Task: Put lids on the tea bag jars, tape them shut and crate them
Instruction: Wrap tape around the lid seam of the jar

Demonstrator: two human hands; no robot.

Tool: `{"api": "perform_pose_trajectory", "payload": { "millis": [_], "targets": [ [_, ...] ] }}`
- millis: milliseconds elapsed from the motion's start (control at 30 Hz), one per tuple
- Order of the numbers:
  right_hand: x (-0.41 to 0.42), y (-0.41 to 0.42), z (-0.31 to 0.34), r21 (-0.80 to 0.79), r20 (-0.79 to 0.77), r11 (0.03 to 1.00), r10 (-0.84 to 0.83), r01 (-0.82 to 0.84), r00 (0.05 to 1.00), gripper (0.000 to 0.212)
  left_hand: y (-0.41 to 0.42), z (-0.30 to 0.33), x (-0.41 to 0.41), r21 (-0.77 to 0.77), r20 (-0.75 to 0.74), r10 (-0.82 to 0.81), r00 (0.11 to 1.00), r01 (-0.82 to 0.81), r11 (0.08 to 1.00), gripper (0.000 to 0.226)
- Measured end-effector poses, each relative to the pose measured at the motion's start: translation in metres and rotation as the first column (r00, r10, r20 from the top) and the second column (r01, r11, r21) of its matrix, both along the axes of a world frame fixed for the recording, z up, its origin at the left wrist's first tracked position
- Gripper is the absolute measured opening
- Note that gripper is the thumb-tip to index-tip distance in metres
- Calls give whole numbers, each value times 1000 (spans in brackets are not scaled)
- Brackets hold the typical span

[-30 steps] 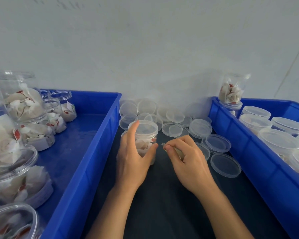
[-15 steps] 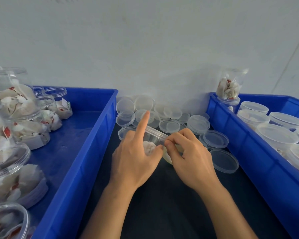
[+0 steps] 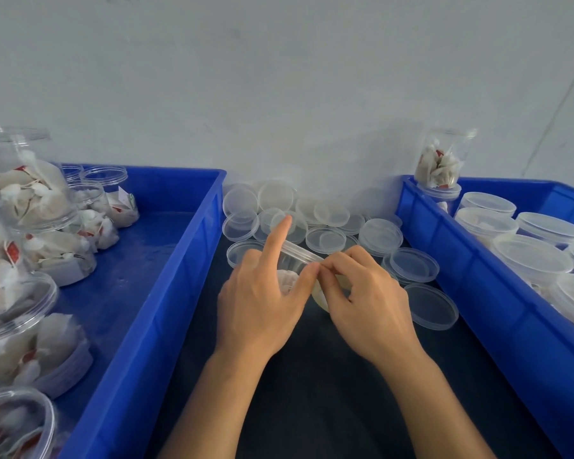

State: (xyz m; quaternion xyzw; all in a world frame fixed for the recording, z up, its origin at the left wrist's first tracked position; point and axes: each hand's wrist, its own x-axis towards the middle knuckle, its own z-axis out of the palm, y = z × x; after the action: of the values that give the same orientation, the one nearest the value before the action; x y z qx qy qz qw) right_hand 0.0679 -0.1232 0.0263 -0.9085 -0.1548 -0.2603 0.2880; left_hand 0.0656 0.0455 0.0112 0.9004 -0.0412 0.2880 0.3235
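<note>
On dark mat (image 3: 312, 392) between crates — gripping tilted jar (image 3: 297, 260) with left hand (image 3: 262, 303), lid toward one o'clock, right hand (image 3: 362, 299) pinching tape (image 3: 340, 279) — at its three o'clock.

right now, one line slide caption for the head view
Both hands, left hand and right hand, hold a tilted, lidded tea bag jar between two blue crates, loose lids behind.
</note>
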Motion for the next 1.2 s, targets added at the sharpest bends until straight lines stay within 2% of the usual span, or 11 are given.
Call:
{"api": "perform_pose_trajectory", "payload": {
  "millis": [200,433,600,767,933,1200],
  "targets": [
    [-2,3,1,-12,27,1000,-23,23,999,18,-2,1,0,-2,-12,19,1000,-19,1000,71],
    [-5,6,8,-159,135,973,-147,168,980,25,1,1,0,-18,1,41,999,-41,999,66],
    [-5,5,11,-130,116,981,-127,142,985,25,2,3,0,-161,-65,4,998,-15,987,58],
    [-3,1,13,-152,72,984,-84,95,994,32,1,6,1,-331,-143,-106,984,54,942,47],
    [-1,0,10,-169,109,979,-100,117,989,41,4,8,1,-401,-194,-187,963,96,911,43],
    [1,2,9,-210,118,968,-116,139,986,37,8,12,1,-503,-192,-268,944,140,853,41]
  ]
}}
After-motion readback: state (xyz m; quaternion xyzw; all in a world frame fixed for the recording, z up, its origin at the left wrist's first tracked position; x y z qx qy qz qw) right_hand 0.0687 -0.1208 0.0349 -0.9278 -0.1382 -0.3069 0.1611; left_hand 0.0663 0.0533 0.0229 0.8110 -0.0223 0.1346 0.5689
